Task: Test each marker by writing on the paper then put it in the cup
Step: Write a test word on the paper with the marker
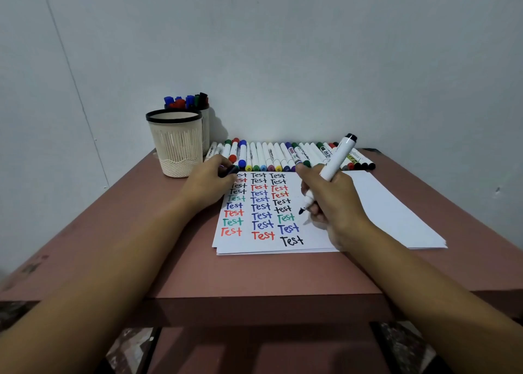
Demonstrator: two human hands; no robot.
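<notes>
A stack of white paper [390,215] lies on the table, its top sheet covered with three columns of the word "Test" in black, red, blue and green. My right hand [331,204] grips an uncapped black marker [334,164], tip down just above the sheet, right of the third column. My left hand [209,184] rests on the paper's upper left corner and holds the black cap [230,171]. A cream cup [176,143] with a black rim stands at the left. A second cup [205,124] behind it holds several markers.
A long row of capped markers [271,156] lies along the far edge of the reddish-brown table [254,274], against the grey wall. Below the table's front edge a lower shelf and patterned floor show.
</notes>
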